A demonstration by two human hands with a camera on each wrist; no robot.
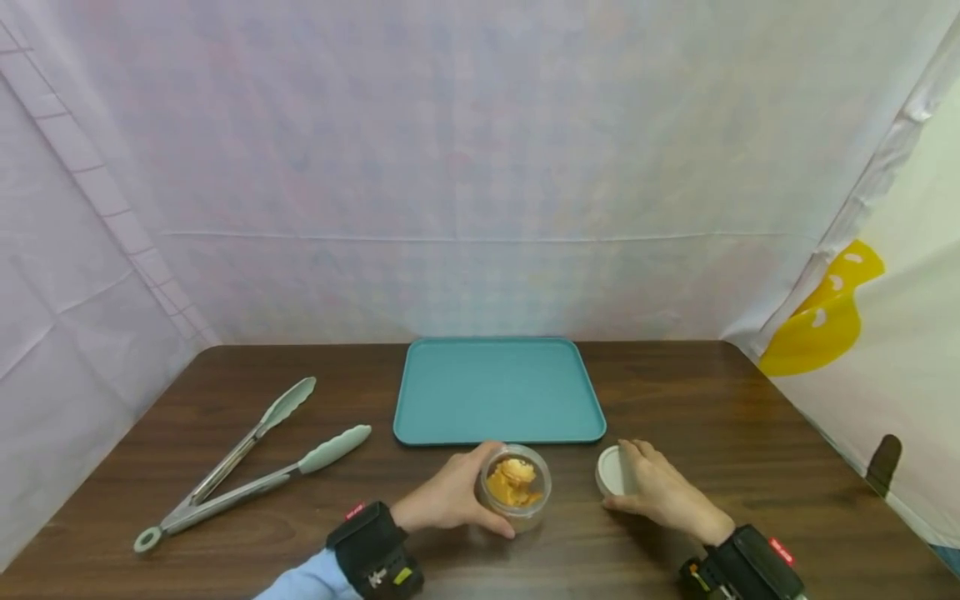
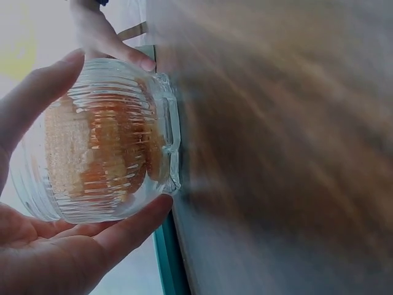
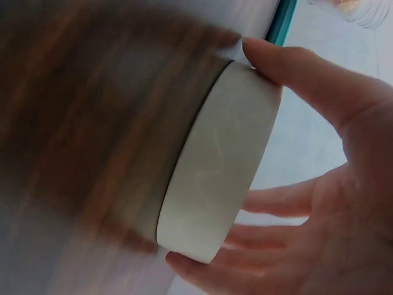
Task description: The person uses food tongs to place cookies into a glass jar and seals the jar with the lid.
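Observation:
A ribbed clear glass jar (image 1: 514,487) with orange-yellow chips inside stands open on the dark wooden table (image 1: 750,417), just in front of the teal tray (image 1: 498,389). My left hand (image 1: 450,497) grips the jar (image 2: 104,144) from the left, thumb and fingers curled round its wall. The jar's white round lid (image 1: 613,471) lies on the table to the right of the jar. My right hand (image 1: 660,492) holds the lid (image 3: 221,166) between thumb and fingers at its rim.
Grey-green tipped metal tongs (image 1: 247,467) lie on the table at the left. A pale cloth backdrop (image 1: 480,167) closes off the back and sides. A yellow shape (image 1: 825,317) shows on the cloth at the right.

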